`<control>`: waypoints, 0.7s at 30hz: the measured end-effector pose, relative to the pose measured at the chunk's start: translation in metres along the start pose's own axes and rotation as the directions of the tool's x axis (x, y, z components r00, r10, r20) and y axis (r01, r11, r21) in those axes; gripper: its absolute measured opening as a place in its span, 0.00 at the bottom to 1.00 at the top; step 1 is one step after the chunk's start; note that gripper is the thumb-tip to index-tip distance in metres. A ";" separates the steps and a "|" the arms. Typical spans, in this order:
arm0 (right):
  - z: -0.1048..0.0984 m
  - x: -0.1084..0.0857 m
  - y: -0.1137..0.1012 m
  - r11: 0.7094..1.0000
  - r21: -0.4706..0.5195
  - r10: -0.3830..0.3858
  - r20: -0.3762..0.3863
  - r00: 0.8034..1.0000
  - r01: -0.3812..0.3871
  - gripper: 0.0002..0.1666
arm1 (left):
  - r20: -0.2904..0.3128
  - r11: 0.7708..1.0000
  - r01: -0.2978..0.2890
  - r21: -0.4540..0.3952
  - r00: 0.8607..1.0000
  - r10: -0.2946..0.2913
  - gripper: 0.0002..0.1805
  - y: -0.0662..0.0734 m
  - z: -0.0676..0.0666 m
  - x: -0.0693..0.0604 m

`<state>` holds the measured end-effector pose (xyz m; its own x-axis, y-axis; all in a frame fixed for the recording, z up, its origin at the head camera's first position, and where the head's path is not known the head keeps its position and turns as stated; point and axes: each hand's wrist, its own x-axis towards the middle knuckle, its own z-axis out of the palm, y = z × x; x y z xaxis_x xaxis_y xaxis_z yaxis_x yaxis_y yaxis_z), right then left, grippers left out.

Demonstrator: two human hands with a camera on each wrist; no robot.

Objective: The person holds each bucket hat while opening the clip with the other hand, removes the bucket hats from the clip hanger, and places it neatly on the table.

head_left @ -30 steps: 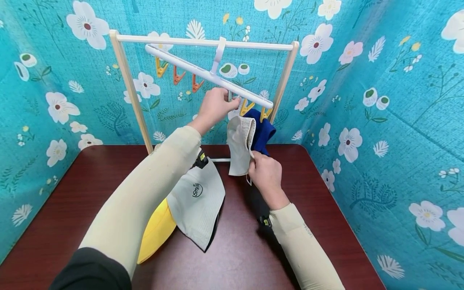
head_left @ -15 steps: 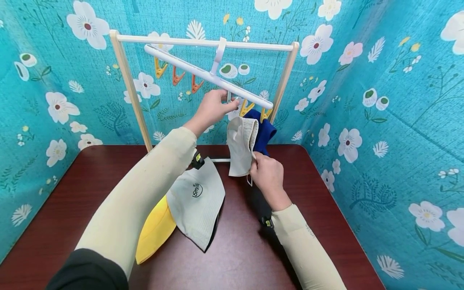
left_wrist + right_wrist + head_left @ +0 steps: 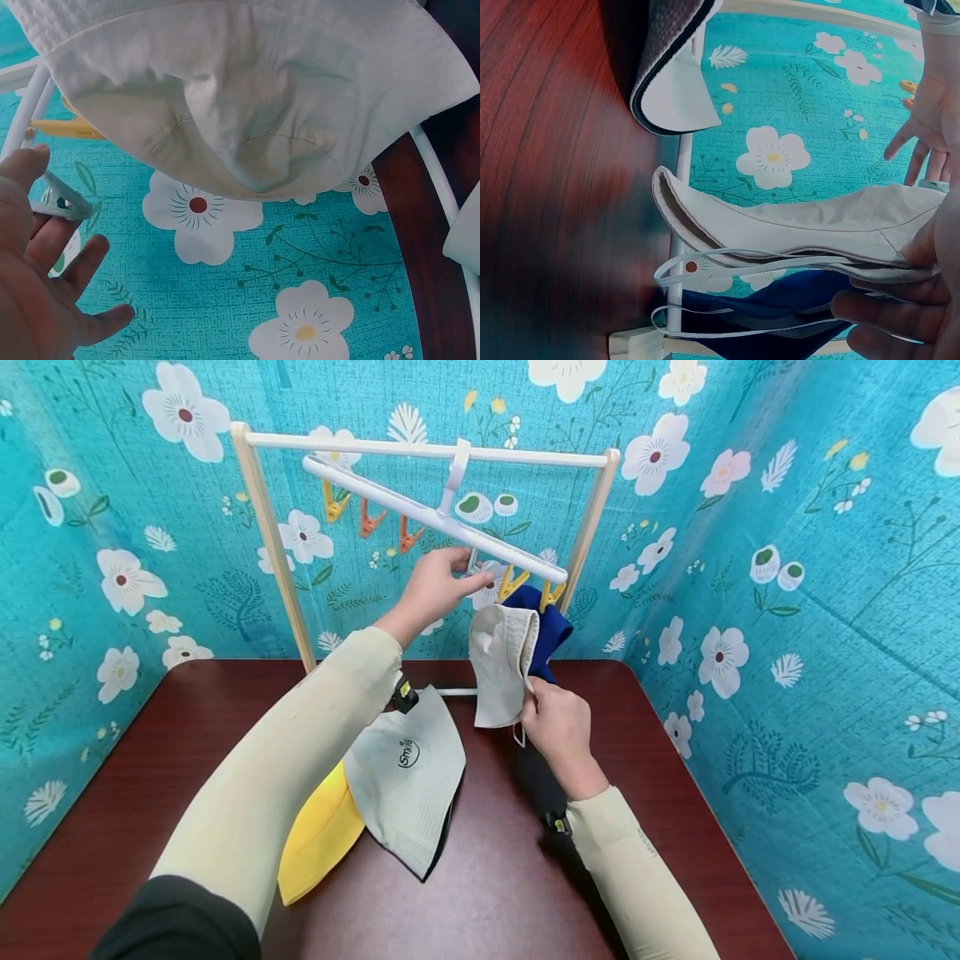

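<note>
Head view: right hand [image 3: 558, 722], gripping the cream hat [image 3: 498, 664] toward the tabletop's [image 3: 517, 868] far edge, has shifted slightly rightward; left hand [image 3: 431, 589] pinches the pale clip [image 3: 73, 213], hat apart from it.

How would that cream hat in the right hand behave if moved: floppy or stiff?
The cream hat is probably soft, as its cloth shows dents and creases. It is likely light, since its edge, pinched by the right hand, looks thin. Its white cord loops loosely, so may swing.
</note>
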<state>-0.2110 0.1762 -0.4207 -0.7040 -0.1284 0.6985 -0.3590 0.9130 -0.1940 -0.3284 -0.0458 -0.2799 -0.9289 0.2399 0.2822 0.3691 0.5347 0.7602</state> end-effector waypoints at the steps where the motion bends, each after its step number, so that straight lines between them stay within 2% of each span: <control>1: 0.000 0.000 0.000 1.000 -0.001 -0.001 -0.003 1.000 0.001 0.12 | -0.008 1.000 0.005 -0.014 1.000 -0.005 0.31 -0.001 0.000 -0.001; 5: 0.000 -0.002 0.001 1.000 0.006 -0.003 -0.001 1.000 0.003 0.11 | -0.080 0.998 0.014 -0.053 0.997 -0.018 0.34 -0.004 -0.003 -0.007; 9: 0.000 -0.002 0.003 1.000 0.002 -0.007 -0.001 1.000 0.007 0.12 | -0.145 0.999 0.000 -0.033 0.989 -0.005 0.33 -0.004 -0.009 -0.012; 14: 0.000 -0.002 0.004 1.000 -0.002 -0.008 -0.003 1.000 0.008 0.13 | -0.153 1.000 -0.004 -0.013 0.988 0.002 0.32 -0.004 -0.020 -0.021; 21: 0.000 -0.004 0.006 1.000 -0.003 -0.025 -0.015 1.000 0.024 0.11 | -0.145 0.999 -0.005 -0.041 0.989 -0.001 0.33 -0.006 -0.034 -0.043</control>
<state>-0.2099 0.1826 -0.4247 -0.6856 -0.1448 0.7134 -0.3740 0.9109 -0.1745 -0.2914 -0.0872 -0.2767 -0.9239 0.1197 0.3635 0.3724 0.5002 0.7818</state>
